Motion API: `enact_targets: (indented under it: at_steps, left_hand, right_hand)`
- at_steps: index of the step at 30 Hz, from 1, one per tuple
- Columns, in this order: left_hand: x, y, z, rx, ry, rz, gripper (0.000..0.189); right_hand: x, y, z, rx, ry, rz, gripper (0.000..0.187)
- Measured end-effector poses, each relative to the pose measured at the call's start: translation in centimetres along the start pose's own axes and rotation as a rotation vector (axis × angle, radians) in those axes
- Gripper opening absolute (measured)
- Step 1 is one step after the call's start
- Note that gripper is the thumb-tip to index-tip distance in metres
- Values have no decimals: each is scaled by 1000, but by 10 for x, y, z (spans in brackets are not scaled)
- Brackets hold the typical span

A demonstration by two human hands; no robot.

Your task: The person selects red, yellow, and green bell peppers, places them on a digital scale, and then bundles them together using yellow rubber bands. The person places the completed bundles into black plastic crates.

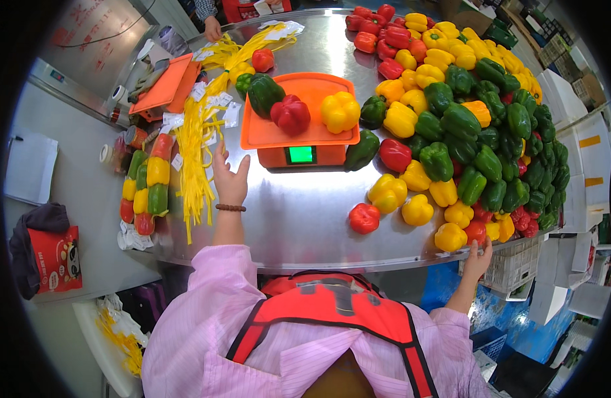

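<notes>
My left hand (230, 179) is raised over the steel table (295, 219), fingers apart and holding nothing, beside a bundle of yellow net bags (193, 169) with white tags. My right hand (478, 261) is at the table's front edge, fingers apart, close to a red bell pepper (475, 232); whether it touches is unclear. Between them stands an orange digital scale (271, 158) with a lit green display. On its tray (313, 82) sit a dark green pepper (265, 95), a dark red pepper (291, 115) and a yellow pepper (340, 112).
A large heap of peppers (462, 122) covers the table's right side. Netted mixed-colour pepper packs (158, 170) lie at left, below a second orange scale (165, 84). Across the table, another person's hand (213, 29) touches the net bags. White crates (511, 263) stand at right.
</notes>
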State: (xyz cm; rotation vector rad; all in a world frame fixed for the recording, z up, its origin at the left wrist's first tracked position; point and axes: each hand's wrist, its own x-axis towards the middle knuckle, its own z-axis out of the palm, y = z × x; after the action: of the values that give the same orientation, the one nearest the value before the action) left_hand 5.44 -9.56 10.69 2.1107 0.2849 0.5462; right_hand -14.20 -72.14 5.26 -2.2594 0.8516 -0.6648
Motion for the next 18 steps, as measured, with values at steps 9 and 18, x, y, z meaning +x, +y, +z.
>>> enact_targets:
  at_steps: [9, 18]
  left_hand:
    - [-5, -33, 1, -206, -39, 14, 73]
    - [-21, 21, 37, -131, -142, 12, 71]
  right_hand:
    - [22, 16, 25, -111, 109, -39, 71]
    - [6, 33, 0, 63, 111, 77, 72]
